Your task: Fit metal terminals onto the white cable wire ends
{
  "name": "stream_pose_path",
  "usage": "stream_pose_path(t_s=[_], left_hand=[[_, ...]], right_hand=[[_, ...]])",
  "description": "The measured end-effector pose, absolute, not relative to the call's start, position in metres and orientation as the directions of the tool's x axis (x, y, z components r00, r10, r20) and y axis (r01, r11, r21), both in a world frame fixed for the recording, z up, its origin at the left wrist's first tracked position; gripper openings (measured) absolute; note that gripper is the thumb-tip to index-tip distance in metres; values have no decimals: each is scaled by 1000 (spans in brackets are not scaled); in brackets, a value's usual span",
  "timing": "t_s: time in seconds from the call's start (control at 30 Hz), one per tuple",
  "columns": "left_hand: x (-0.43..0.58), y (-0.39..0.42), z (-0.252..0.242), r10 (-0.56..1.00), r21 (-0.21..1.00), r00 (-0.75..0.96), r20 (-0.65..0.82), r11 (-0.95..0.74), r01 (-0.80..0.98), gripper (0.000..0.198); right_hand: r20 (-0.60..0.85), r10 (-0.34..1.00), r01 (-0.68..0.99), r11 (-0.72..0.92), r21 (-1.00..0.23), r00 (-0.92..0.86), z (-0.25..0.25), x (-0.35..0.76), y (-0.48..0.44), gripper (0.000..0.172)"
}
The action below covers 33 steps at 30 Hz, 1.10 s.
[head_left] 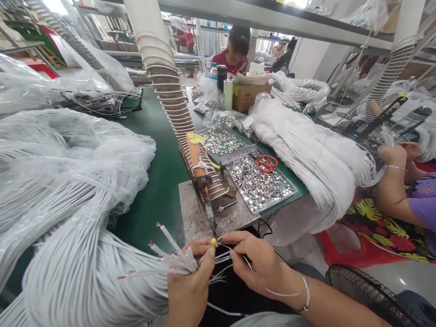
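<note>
My left hand (190, 281) is closed around a bundle of white cables (102, 272) with stripped red-tipped ends fanning up from the fist. My right hand (254, 261) pinches one thin white wire (223, 249) beside the left thumb. Both hands meet just below the tip of a soldering iron (208, 211), which is clamped on a metal plate (194, 218) at the green table's front edge. A silver bracelet sits on my right wrist.
A metal tray (289, 188) of small shiny parts with red scissors (266, 162) lies right of the iron. A ribbed extraction hose (163, 77) hangs over it. Bagged white cable piles fill both sides. A co-worker's arm (391, 186) is right; a fan (368, 290) stands below.
</note>
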<state>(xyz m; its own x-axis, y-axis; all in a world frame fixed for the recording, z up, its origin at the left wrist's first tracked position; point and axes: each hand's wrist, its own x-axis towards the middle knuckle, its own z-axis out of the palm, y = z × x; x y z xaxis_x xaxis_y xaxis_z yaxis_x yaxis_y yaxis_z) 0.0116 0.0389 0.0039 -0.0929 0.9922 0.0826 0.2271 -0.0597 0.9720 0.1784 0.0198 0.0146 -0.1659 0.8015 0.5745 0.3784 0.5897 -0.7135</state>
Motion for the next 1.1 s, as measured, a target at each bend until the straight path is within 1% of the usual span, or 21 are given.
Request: stream_pose_path(t_s=[0.27, 0.37, 0.47, 0.63, 0.77, 0.83, 1.0, 1.1], left_hand=[[13, 45, 5, 992, 973, -102, 80, -55, 225, 14], [14, 46, 9, 990, 965, -100, 104, -76, 253, 15], [14, 46, 10, 985, 966, -114, 129, -99, 237, 16], [10, 45, 2, 983, 955, -85, 164, -137, 263, 13], [7, 41, -12, 990, 962, -63, 123, -104, 253, 13], [8, 38, -18, 993, 976, -70, 90, -73, 207, 13], [12, 37, -20, 975, 993, -196, -108, 114, 21, 20], [14, 39, -14, 962, 980, -190, -197, 187, -70, 25]], right_hand=[[584, 799, 396, 588, -706, -143, 14, 176, 25, 13], [583, 799, 388, 588, -709, -146, 15, 176, 25, 13], [572, 807, 380, 581, -720, -151, 16, 177, 25, 13], [581, 800, 382, 588, -713, -149, 15, 178, 25, 13], [557, 815, 392, 570, -722, -158, 12, 179, 24, 13], [545, 823, 402, 559, -726, -160, 8, 179, 23, 13], [536, 824, 371, 564, -738, -185, 3, 179, 22, 12], [546, 818, 351, 573, -741, -183, 4, 179, 23, 12]])
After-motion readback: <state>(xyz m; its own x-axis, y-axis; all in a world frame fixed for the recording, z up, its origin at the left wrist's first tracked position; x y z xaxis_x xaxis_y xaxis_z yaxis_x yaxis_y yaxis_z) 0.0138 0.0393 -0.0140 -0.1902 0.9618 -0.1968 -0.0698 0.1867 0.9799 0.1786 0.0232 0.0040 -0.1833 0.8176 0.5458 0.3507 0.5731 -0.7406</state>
